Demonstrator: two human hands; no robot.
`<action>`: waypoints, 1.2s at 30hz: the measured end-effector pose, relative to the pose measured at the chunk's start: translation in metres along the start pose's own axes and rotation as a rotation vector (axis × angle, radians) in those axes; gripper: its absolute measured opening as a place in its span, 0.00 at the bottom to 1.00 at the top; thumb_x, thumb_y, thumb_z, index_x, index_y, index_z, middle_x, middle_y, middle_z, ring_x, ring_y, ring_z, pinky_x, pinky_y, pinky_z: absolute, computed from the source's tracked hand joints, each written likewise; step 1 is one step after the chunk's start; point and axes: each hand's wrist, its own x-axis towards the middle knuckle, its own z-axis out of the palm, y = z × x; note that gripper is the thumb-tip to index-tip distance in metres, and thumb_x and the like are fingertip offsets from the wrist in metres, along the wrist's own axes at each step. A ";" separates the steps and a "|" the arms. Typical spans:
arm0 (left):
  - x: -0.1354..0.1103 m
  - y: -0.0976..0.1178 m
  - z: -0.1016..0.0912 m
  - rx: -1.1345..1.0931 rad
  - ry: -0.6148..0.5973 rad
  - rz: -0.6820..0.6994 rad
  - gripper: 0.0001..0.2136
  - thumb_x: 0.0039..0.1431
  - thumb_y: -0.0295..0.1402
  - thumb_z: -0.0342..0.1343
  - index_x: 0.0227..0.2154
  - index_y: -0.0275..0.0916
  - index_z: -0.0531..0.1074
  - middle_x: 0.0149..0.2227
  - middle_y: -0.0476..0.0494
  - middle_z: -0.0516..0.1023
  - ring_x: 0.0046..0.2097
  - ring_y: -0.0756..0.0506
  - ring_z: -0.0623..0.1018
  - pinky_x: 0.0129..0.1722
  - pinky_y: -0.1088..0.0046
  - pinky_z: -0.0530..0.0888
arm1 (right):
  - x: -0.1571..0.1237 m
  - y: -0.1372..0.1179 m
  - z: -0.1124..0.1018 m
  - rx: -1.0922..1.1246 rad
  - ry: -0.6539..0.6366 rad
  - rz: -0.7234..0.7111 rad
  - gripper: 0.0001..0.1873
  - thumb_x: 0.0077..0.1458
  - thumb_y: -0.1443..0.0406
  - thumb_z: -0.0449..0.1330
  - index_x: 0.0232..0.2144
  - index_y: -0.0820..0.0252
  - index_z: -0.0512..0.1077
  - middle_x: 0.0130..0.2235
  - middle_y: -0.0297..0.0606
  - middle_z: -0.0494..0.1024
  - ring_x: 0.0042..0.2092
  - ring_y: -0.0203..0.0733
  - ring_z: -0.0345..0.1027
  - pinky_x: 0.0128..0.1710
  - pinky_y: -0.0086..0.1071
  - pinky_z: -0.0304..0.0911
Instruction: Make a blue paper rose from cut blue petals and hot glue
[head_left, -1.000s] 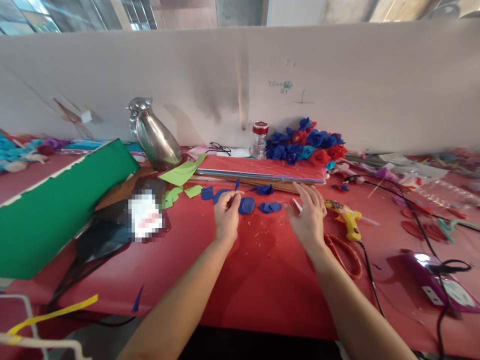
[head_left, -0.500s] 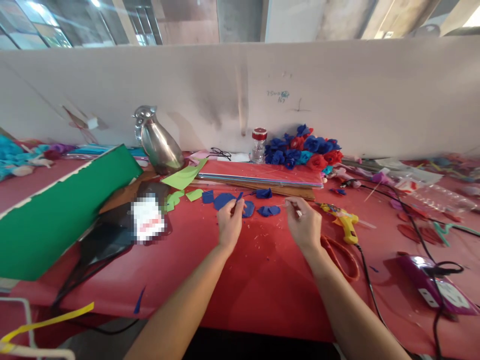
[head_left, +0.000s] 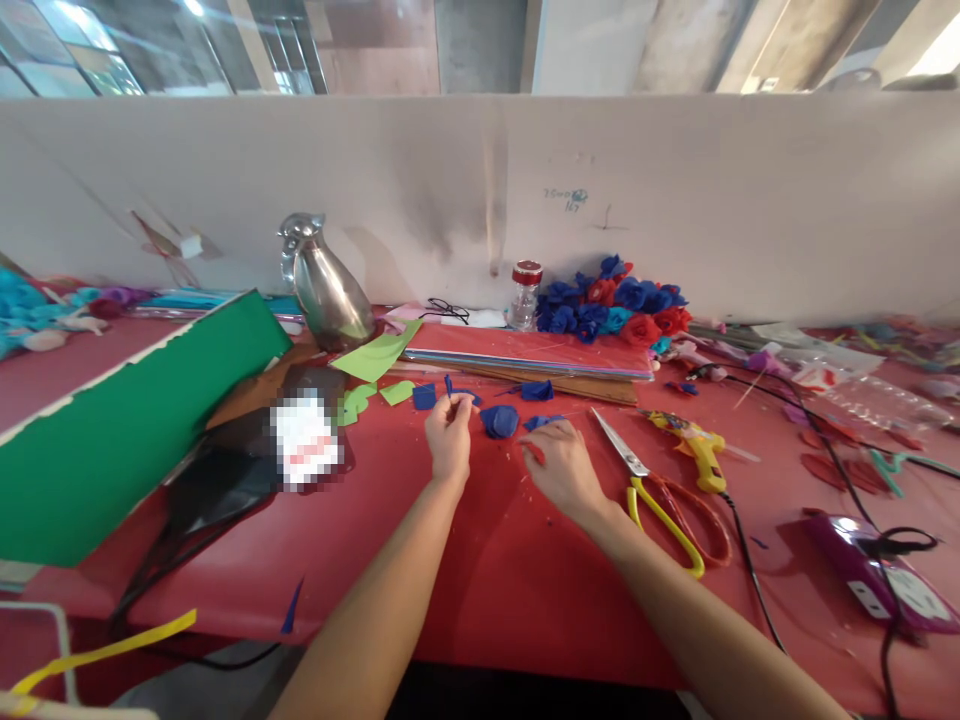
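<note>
My left hand (head_left: 450,440) is closed in a pinch on a narrow blue paper piece (head_left: 448,385), whose tip sticks up above the fingers. To its right, my right hand (head_left: 566,468) is low over the table with thumb and fingers apart, its fingertips at some blue paper petals (head_left: 543,422). Whether they touch the petals is hard to see. Between the hands lies a rounded blue paper petal (head_left: 499,421). Behind them are a blue paper square (head_left: 424,397) and another blue paper piece (head_left: 537,391). Scissors (head_left: 637,470) with yellow and red handles lie right of my right hand.
A yellow glue gun (head_left: 701,452) with a black cord lies at the right, near a purple power strip (head_left: 870,570). Stacked coloured paper (head_left: 525,347), a steel jug (head_left: 330,290), a jar (head_left: 524,300) and paper flowers (head_left: 600,305) stand behind. A green board (head_left: 142,430) leans at left.
My right hand has moved left and down to the blue petals, uncovering the scissors. My left hand has shifted slightly left, still pinching the blue paper. The view has shifted a little.
</note>
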 end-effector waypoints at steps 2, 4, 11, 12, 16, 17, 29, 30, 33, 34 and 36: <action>0.002 0.000 -0.001 -0.005 0.027 -0.010 0.09 0.51 0.37 0.52 0.25 0.38 0.71 0.19 0.51 0.70 0.25 0.51 0.69 0.28 0.76 0.65 | 0.006 -0.009 0.003 -0.068 -0.036 -0.012 0.12 0.52 0.68 0.53 0.35 0.56 0.76 0.38 0.41 0.79 0.45 0.49 0.64 0.44 0.39 0.57; 0.004 -0.001 -0.002 -0.017 0.041 -0.014 0.08 0.50 0.37 0.53 0.24 0.38 0.71 0.20 0.51 0.69 0.26 0.51 0.69 0.28 0.76 0.65 | 0.014 -0.016 0.006 -0.143 -0.063 -0.012 0.12 0.53 0.66 0.55 0.37 0.57 0.75 0.40 0.43 0.78 0.46 0.51 0.62 0.45 0.41 0.56; 0.006 -0.003 0.000 -0.119 0.038 -0.053 0.08 0.45 0.36 0.56 0.29 0.38 0.70 0.23 0.52 0.69 0.24 0.54 0.68 0.25 0.79 0.63 | 0.028 -0.019 0.018 -0.268 -0.058 -0.033 0.12 0.57 0.65 0.52 0.31 0.58 0.75 0.37 0.43 0.79 0.42 0.50 0.63 0.42 0.41 0.54; 0.006 -0.002 0.000 -0.152 0.033 -0.069 0.09 0.44 0.36 0.57 0.28 0.38 0.69 0.23 0.53 0.68 0.23 0.54 0.66 0.23 0.79 0.61 | 0.028 -0.019 0.018 -0.265 -0.051 -0.035 0.13 0.58 0.65 0.51 0.30 0.57 0.75 0.36 0.43 0.79 0.42 0.50 0.63 0.42 0.41 0.55; 0.005 0.002 0.002 -0.267 0.032 -0.127 0.11 0.41 0.37 0.61 0.25 0.37 0.68 0.21 0.53 0.68 0.20 0.56 0.61 0.20 0.79 0.57 | 0.026 -0.016 0.019 -0.202 -0.026 -0.045 0.15 0.59 0.66 0.49 0.29 0.58 0.76 0.35 0.42 0.79 0.42 0.49 0.65 0.41 0.40 0.56; 0.005 0.003 0.002 -0.279 0.033 -0.136 0.11 0.41 0.38 0.61 0.25 0.36 0.68 0.20 0.53 0.68 0.19 0.57 0.60 0.20 0.79 0.56 | 0.026 -0.015 0.019 -0.163 -0.008 -0.036 0.15 0.59 0.66 0.49 0.29 0.58 0.76 0.35 0.42 0.80 0.41 0.48 0.66 0.42 0.39 0.57; -0.010 0.001 0.011 -0.086 -0.258 -0.240 0.11 0.41 0.36 0.62 0.29 0.36 0.75 0.23 0.50 0.73 0.20 0.56 0.63 0.19 0.80 0.57 | 0.031 0.006 0.022 1.205 0.200 0.614 0.13 0.40 0.57 0.63 0.26 0.62 0.74 0.25 0.37 0.78 0.27 0.38 0.71 0.32 0.33 0.67; -0.011 0.001 0.012 -0.058 -0.274 -0.251 0.11 0.41 0.35 0.62 0.30 0.36 0.75 0.24 0.49 0.74 0.20 0.56 0.63 0.19 0.80 0.57 | 0.030 0.007 0.022 1.257 0.197 0.641 0.12 0.38 0.58 0.64 0.24 0.62 0.75 0.24 0.36 0.77 0.26 0.38 0.71 0.31 0.32 0.67; -0.016 0.003 0.013 -0.010 -0.313 -0.317 0.14 0.40 0.34 0.62 0.33 0.35 0.77 0.24 0.49 0.74 0.18 0.57 0.60 0.17 0.79 0.55 | 0.029 0.006 0.022 1.351 0.176 0.679 0.10 0.34 0.61 0.66 0.22 0.61 0.75 0.23 0.34 0.77 0.25 0.35 0.69 0.31 0.30 0.66; -0.018 0.004 0.013 -0.005 -0.328 -0.340 0.14 0.40 0.34 0.62 0.33 0.34 0.77 0.23 0.49 0.74 0.18 0.57 0.59 0.17 0.79 0.54 | 0.029 0.006 0.023 1.364 0.158 0.674 0.10 0.33 0.62 0.66 0.23 0.60 0.76 0.24 0.34 0.77 0.26 0.34 0.69 0.31 0.29 0.66; -0.019 0.005 0.014 -0.016 -0.349 -0.369 0.14 0.40 0.34 0.62 0.32 0.34 0.77 0.20 0.51 0.72 0.17 0.58 0.56 0.16 0.79 0.52 | 0.029 0.003 0.024 1.363 0.129 0.661 0.10 0.34 0.63 0.66 0.24 0.60 0.76 0.25 0.33 0.78 0.26 0.33 0.68 0.31 0.28 0.66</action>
